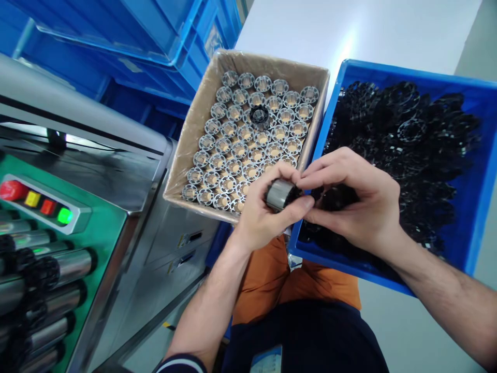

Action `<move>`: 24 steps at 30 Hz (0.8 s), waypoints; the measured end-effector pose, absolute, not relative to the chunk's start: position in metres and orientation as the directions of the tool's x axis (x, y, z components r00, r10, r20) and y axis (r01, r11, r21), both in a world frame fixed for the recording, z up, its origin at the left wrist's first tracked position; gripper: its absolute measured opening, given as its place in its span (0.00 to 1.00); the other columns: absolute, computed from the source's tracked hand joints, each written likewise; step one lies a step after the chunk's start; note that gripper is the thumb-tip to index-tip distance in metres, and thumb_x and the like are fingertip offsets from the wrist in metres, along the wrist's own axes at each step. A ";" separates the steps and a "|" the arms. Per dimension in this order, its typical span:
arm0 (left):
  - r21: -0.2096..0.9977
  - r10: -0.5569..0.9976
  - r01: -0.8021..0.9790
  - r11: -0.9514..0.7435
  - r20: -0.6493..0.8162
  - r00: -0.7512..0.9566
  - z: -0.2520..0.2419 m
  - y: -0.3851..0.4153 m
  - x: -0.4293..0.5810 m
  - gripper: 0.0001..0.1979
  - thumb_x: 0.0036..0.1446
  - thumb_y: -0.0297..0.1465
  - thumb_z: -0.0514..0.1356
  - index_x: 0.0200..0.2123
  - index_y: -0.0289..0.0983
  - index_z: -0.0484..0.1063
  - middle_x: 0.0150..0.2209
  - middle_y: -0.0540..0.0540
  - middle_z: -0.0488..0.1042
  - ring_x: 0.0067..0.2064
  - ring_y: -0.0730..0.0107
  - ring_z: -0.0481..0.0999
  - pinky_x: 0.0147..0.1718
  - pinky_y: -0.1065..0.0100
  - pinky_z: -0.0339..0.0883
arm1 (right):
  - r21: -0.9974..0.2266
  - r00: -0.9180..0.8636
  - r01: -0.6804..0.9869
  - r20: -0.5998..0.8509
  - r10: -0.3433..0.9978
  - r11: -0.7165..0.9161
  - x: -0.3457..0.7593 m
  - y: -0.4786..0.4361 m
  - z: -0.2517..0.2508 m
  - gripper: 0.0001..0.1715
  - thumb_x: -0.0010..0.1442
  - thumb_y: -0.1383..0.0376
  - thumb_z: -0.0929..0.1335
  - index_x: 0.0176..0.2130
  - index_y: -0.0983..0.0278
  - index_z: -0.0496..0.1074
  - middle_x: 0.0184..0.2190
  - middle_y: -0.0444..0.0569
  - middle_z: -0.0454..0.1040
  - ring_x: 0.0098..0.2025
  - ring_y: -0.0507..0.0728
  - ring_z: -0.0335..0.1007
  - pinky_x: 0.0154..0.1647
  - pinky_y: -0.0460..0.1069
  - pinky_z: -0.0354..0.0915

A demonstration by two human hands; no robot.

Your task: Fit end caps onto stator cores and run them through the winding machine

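My left hand (258,210) is wrapped round a silver metal cylinder (277,195), a slotted core like those in the carton, held above the carton's near right corner. A black plastic end piece (294,194) shows on the cylinder's right end. My right hand (363,194) meets it there, fingertips pinched on a dark plastic ring part (317,194), partly hidden by the fingers. Below the left hand, the cardboard carton (272,61) holds rows of upright slotted metal cores (233,167); one has a black plastic ring (259,115) on top.
To the right, a blue bin (481,207) holds a heap of black plastic parts (404,119). Blue crates (202,46) stand behind the carton. At left is a machine with a green panel (104,223), lit buttons (48,207) and metal cylinders with black ends (73,264).
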State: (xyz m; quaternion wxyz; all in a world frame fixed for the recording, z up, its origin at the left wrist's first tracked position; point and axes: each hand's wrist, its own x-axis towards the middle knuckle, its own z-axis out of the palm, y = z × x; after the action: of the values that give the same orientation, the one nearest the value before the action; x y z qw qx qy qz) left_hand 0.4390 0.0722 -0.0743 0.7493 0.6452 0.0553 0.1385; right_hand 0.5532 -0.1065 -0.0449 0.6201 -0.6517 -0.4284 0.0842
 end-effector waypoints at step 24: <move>0.929 0.236 -0.036 0.368 -0.055 0.970 -0.076 0.064 0.427 0.24 0.87 0.61 0.58 0.64 0.49 0.76 0.31 0.51 0.76 0.26 0.66 0.76 0.25 0.67 0.71 | -0.975 0.755 0.216 0.204 0.624 0.058 0.546 -0.107 -0.041 0.27 0.64 0.64 0.91 0.59 0.48 0.94 0.44 0.42 0.94 0.42 0.61 0.93 0.49 0.60 0.93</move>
State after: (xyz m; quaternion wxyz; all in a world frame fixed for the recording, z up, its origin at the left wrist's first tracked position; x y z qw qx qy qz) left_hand 0.4272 0.0644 -0.0758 0.8221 0.5562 0.0896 0.0827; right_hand 0.5455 -0.1065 -0.0415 0.6560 -0.6686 -0.3139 0.1554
